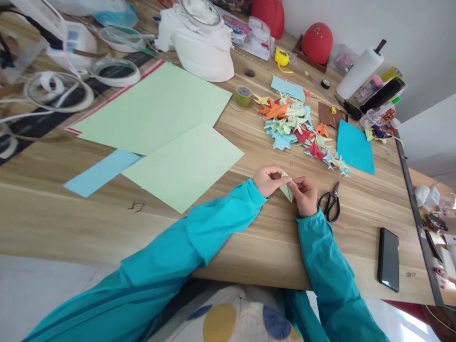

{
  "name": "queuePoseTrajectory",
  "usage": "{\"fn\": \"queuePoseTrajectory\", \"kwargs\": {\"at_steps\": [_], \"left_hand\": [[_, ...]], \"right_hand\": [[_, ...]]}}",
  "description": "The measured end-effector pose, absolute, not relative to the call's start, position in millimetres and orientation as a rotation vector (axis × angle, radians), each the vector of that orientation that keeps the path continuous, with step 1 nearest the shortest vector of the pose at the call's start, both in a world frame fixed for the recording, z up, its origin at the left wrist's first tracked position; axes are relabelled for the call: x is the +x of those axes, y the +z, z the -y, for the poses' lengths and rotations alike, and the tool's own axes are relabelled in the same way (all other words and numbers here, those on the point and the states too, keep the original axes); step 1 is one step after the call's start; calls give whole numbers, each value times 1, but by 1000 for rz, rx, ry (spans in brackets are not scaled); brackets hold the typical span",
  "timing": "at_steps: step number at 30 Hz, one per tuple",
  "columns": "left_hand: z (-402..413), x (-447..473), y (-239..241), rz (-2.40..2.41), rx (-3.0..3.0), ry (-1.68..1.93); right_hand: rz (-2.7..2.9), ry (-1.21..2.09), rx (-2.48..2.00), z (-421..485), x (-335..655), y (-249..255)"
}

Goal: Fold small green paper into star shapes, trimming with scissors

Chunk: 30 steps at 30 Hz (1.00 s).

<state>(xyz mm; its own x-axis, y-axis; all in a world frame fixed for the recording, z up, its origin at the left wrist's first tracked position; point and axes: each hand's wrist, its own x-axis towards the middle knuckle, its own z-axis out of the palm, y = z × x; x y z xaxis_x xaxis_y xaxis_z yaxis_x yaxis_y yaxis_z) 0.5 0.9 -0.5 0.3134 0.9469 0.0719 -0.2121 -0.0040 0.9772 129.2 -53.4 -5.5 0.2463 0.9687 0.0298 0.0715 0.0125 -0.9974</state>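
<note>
Between my two hands, just above the wooden table, is a small folded piece of pale green paper (pixel 287 192). My left hand (pixel 268 181) pinches its upper left side between thumb and fingers. Opposite it, my right hand (pixel 305 194) grips the right edge, the thumbs nearly meeting on the paper. Black-handled scissors (pixel 332 203) lie beside my right hand, blades pointing away from me. Beyond the hands is a pile of small folded paper shapes (pixel 285 118) in orange, green, blue, red and yellow.
Large pale green sheets (pixel 160 104) and a light blue strip (pixel 101 173) lie to the left. Bright blue paper (pixel 354 147) is right of the pile; a phone (pixel 388 259) rests near the front right. A spool (pixel 244 96), tape measure (pixel 281 57) and bottles (pixel 361 71) stand farther back.
</note>
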Motion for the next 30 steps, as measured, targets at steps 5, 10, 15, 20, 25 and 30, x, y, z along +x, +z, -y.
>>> {"fn": "queuePoseTrajectory", "kwargs": {"at_steps": [5, 10, 15, 20, 25, 30], "left_hand": [[-2, -2, 0, -774, 1238, 1092], [-3, -5, 4, -737, 1230, 1087], [-3, -5, 3, -780, 1225, 1104], [-2, -5, 4, -826, 1153, 1065], [-3, -2, 0, -775, 1285, 1051], [-4, 0, -9, -775, 1439, 1014]], "right_hand": [[1119, 986, -1382, 54, 129, -3], [1139, 982, -1392, 54, 127, 0], [1153, 986, -1400, 54, 128, -2], [1139, 989, -1410, 54, 129, -3], [1147, 961, -1388, 53, 128, -1], [1173, 955, -1372, 54, 129, -1]]}}
